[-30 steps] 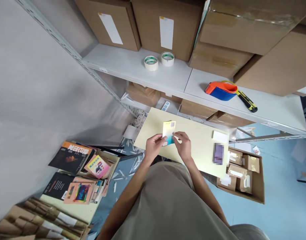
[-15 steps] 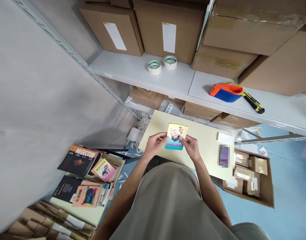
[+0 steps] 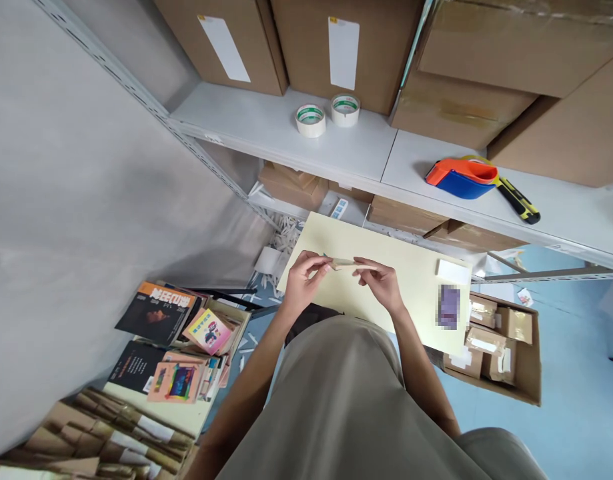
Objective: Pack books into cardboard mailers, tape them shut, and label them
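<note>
While left hand [image 3: 305,277] and right hand [image 3: 384,283] pinch opposite ends of the thin booklet [image 3: 347,264], it sits edge-on above the table [image 3: 420,293], directly between them, visible edge running crosswise from hand to hand, true long axis hard to tell, neither hand nearer

"Holding what?"

"Pinching a thin booklet [image 3: 346,263] edge-on, with the left hand [image 3: 304,277] at one end and the right hand [image 3: 383,281] at the other, above the pale counter [image 3: 411,293]."

"And on the far shelf [image 3: 266,120]?"

"At left, two tape rolls [image 3: 311,130]; at right, an orange-and-blue tool [image 3: 461,185] beside a yellow-and-black cutter [image 3: 520,201]."

"Nearer?"

"Left, piled books [image 3: 156,312]; right, an open carton [image 3: 531,363] of parcels [image 3: 517,325]."
</note>
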Tool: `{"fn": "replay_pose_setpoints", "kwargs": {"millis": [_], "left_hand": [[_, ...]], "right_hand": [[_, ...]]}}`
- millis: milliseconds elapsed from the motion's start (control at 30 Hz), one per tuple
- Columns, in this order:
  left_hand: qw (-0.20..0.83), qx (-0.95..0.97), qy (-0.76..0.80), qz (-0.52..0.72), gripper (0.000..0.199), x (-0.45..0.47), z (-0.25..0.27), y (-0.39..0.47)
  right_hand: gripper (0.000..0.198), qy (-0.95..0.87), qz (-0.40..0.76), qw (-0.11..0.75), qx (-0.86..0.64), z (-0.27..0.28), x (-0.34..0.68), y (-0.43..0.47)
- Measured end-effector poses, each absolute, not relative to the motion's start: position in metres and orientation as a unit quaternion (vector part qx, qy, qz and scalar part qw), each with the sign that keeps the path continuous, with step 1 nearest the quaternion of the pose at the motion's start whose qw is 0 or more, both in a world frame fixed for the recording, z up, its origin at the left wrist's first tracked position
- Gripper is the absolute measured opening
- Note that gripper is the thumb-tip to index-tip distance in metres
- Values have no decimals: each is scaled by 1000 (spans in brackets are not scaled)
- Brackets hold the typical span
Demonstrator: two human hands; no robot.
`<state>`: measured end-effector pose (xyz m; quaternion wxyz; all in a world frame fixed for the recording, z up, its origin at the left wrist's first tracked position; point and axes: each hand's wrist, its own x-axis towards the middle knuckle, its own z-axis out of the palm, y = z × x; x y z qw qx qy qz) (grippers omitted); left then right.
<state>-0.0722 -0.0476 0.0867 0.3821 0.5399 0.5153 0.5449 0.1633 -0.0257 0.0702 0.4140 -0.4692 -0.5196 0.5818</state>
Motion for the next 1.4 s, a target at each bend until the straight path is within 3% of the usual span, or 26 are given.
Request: {"fn": "replay_pose_setpoints", "kwargs": {"millis": [167, 500, 700, 933, 1167, 1400], "left_hand": [[398, 551, 498, 539, 27, -71, 92, -48], [443, 432, 567, 543, 52, -47, 80, -54], [434, 398, 588, 555, 51, -32, 81, -51], [380, 482, 595, 518, 37, 2, 86, -61], [369, 472, 629, 495, 50, -18, 80, -52], [475, 459, 593, 461, 42, -49, 74, -39]], "right_hand": [[45, -526, 584, 427, -447, 78, 173, -22], [46, -538, 548, 431, -474, 68, 173, -20], [45, -563, 522, 433, -472, 70, 167, -20], [53, -519, 602, 417, -441, 67, 146, -31], [57, -476, 608, 420, -476, 65, 170, -23], [55, -484, 630, 395, -461, 69, 189, -20]]}}
